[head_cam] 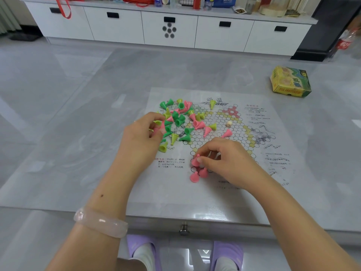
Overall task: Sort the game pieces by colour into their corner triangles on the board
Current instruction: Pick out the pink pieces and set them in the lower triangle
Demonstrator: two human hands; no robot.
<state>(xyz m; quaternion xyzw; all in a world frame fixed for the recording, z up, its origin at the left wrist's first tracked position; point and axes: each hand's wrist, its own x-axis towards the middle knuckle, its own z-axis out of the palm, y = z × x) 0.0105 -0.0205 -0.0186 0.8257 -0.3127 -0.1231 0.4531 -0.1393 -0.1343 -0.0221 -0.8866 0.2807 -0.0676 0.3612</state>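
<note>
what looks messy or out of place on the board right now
Most game pieces lie tipped over in a mixed pink, green and yellow heap at the board's far left, unsorted. Only a few pink pieces stand in the near corner, where the right hand pinches one. A small die sits alone mid-board.

We record two bare forearms, both without sleeves as far as the frame reaches. The left hand (141, 133) carries no ring that we can make out; well behind it, on the wrist, sits one thick bangle (100, 222), translucent pale pink with a milky, glossy surface and rounded edges. Between bangle and left hand we note a small dark mark on the forearm. The right hand (224, 161) and its wrist wear nothing. Below both hands, at floor level, we list a pair of lilac slippers (227, 255) with closed toes, worn over white socks (143, 253).
</note>
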